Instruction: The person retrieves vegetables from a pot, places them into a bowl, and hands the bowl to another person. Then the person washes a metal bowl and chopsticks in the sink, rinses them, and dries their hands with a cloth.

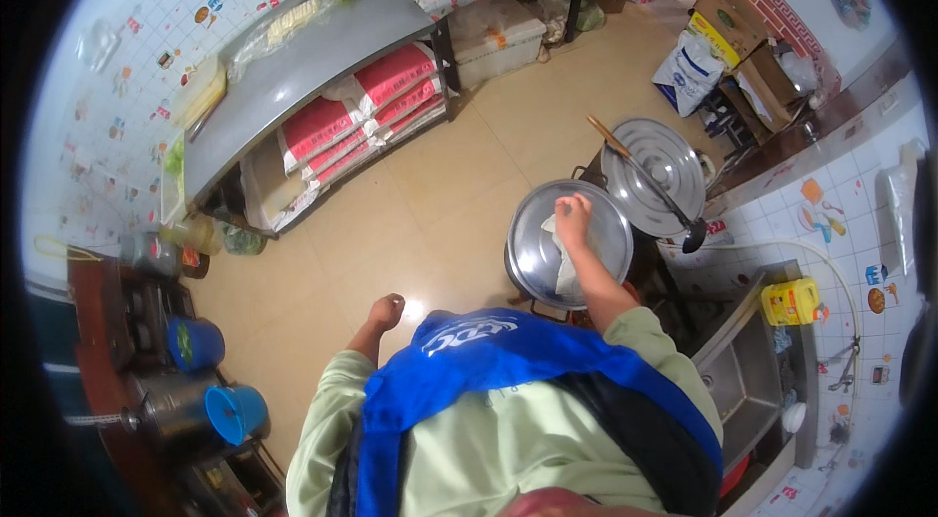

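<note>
My right hand (574, 218) is over the large metal lid (527, 238) of a pot in front of me, its fingers curled. A pale cloth (566, 276) lies across the lid and passes beneath that hand and wrist. Whether the fingers grip the cloth or a knob is hidden. Loosely curled and holding nothing, my left hand (387, 312) hangs above the tiled floor at my side. Beyond the pot is a second round metal lid (645, 150), with a long wooden-handled ladle (637, 165) resting across it.
A steel worktable (315, 77) at left holds pale dough pieces (293, 22); red-and-white sacks (322, 128) are stacked below. At right is a steel sink (744, 378) with a yellow jug (790, 301) on its edge. Blue buckets (238, 414) stand lower left. Cardboard boxes (762, 84) sit far right.
</note>
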{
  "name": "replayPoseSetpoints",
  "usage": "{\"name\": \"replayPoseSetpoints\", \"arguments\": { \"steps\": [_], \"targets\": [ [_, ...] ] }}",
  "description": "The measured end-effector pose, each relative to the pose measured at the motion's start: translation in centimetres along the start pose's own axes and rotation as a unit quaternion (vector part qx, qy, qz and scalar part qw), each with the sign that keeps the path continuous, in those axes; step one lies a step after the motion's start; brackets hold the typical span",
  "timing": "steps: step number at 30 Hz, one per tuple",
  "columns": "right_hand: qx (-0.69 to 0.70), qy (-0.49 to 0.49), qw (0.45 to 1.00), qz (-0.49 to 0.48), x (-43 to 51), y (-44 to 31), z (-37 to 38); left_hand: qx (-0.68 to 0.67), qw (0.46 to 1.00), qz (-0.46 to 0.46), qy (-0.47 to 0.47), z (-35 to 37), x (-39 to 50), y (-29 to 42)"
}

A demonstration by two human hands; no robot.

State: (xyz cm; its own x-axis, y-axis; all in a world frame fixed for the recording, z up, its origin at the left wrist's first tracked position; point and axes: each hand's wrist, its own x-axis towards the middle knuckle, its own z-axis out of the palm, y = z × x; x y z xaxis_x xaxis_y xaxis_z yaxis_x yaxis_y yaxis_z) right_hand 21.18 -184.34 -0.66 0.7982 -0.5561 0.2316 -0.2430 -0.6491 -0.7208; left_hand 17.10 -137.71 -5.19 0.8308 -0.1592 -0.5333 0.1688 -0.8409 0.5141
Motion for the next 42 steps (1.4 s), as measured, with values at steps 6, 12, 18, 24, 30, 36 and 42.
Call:
{"name": "replayPoseSetpoints", "arguments": {
  "steps": [6, 12, 18, 24, 30, 36, 42],
  "targets": [
    [0.053, 0.045, 0.996, -0.062, 2.1, -4.7, 4.0, 0.113, 0.992, 0.047, -0.024, -4.2, 5.3, -0.5],
    [0.08, 0.055, 0.995, -0.012, 4.4, -9.1, 9.4, 0.114, 0.988, 0.08, 0.063, -11.7, 13.0, -1.3],
    [0.074, 0.07, 0.995, -0.005, 6.8, -14.5, 13.1, 0.195, 0.979, 0.038, -0.047, -19.9, 20.6, -4.3],
    [0.042, 0.107, 0.993, 0.038, 9.1, -12.9, 12.7, 0.047, 0.98, -0.002, -0.192, -19.6, 28.2, -3.0],
    [0.053, 0.121, 0.986, 0.106, 13.6, -5.7, 14.7, 0.157, 0.962, 0.176, -0.136, -20.8, 36.0, 6.8],
    [0.102, 0.034, 0.977, 0.184, 25.6, -3.7, 17.1, 0.229, 0.959, 0.13, -0.103, -25.5, 43.7, 13.3],
    [0.081, 0.05, 0.988, 0.123, 41.6, -3.2, 16.9, 0.185, 0.974, 0.055, -0.123, -27.0, 50.8, 20.4]
  ]
}}
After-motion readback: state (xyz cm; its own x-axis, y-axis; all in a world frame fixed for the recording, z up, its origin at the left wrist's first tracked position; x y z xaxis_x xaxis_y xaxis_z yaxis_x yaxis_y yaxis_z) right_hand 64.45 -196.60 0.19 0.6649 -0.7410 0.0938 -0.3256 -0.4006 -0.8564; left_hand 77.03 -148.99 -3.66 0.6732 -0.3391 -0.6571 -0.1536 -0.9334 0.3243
